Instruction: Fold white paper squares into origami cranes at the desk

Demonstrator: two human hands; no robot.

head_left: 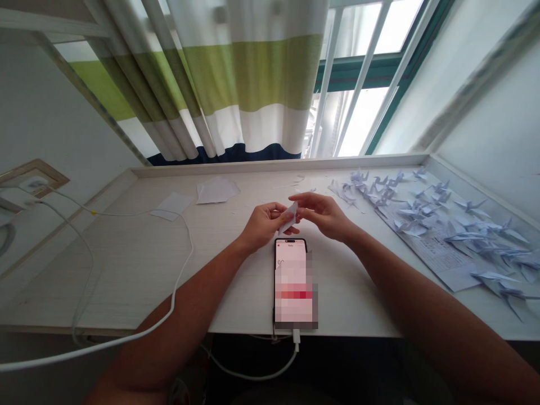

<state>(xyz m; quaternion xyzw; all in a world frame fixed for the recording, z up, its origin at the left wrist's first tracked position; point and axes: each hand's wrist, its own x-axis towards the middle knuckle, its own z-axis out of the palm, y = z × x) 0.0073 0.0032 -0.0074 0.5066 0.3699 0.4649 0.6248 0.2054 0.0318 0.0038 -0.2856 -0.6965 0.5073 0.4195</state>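
A small folded piece of white paper [288,218] is held above the desk, just beyond the top end of the phone. My left hand [265,222] is closed on it, thumb on the near face and fingers behind. From the other side, my right hand [324,215] meets the paper's right edge with its fingertips, one finger reaching over the top. The exact fold is too small to make out. Below both hands a phone [291,275] lies with its screen lit, partly blurred, and a white cable plugged into its near end.
Many folded paper cranes [426,208] cover the right side, some on a printed sheet [447,261]. Paper squares [217,190] and another sheet [172,206] lie at left. A white cable [192,242] loops over my left forearm. Paper scraps [299,179] lie near the back ledge.
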